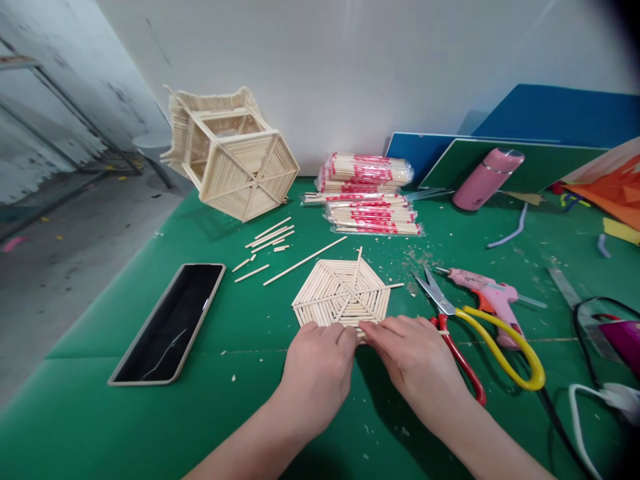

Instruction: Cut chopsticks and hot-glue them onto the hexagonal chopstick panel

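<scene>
A hexagonal panel of pale chopsticks (345, 290) lies flat on the green table, its pieces set in rings around crossing spokes. Two spoke ends stick out past its far and right edges. Along the panel's near edge, my left hand (320, 363) is closed, fingers curled down onto a chopstick. My right hand (413, 357) pinches the same edge close beside it, and a thin chopstick end (443, 332) shows past its knuckles. The fingertips partly hide what they grip. Just right of that hand lie open scissors (450, 310) with one red and one yellow handle.
A hexagonal chopstick frame (235, 157) stands at back left. Cut sticks (270, 235), wrapped chopsticks (370, 193) and a phone (170, 323) lie around. On the right are a pink glue gun (493, 297), a pink bottle (487, 180), a ruler (583, 310) and cables (575, 407).
</scene>
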A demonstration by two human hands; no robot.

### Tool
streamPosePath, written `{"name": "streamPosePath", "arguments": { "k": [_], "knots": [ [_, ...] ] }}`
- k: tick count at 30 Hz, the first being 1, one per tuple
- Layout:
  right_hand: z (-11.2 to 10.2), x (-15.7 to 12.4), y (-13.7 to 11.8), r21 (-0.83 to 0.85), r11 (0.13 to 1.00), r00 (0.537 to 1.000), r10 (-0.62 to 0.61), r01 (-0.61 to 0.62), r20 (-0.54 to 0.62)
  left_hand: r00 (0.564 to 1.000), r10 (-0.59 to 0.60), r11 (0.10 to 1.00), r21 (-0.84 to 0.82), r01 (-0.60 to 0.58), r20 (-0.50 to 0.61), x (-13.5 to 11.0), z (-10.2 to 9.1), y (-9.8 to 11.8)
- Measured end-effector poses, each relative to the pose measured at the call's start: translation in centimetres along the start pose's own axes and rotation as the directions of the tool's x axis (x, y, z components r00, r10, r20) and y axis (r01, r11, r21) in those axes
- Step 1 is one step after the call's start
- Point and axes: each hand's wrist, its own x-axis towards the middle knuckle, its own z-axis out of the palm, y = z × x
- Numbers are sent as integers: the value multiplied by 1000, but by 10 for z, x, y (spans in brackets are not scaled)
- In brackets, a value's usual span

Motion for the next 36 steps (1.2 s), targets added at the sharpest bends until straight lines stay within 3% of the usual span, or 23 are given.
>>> {"name": "streamPosePath", "arguments": {
  "k": [8,16,19,24,28,31,33,35,36],
  "knots": [
    [0,3,-1,21,999,998,42,-43,41,1000,-30,1000,7,30,3,1,0,0],
    [4,6,-10,5,995,993,98,-98,-67,995,-103,995,10,103,12,4,-1,0],
    [4,8,-9,45,994,993,105,-103,-48,993,-112,994,-5,112,26,5,1,-3],
    [-8,10,3,190,977,991,73,-93,108,995,-54,996,-69,60,83,7,-1,-8],
    [-35,9,10,324,944,941,-58,-57,333,964,127,948,-315,-48,235,7,-21,-8],
    [-60,4,10,510,856,864,-195,-81,465,894,312,803,-592,-68,321,5,-41,-3],
    [-73,-1,11,657,738,803,-296,-152,518,841,432,678,-732,-63,328,3,-51,-1],
    [-78,-6,14,773,589,762,-381,-237,523,851,410,640,-768,-10,330,1,-56,-1],
    [-77,-7,16,820,510,774,-397,-261,493,883,337,654,-756,31,328,0,-57,-4]
  ]
}}
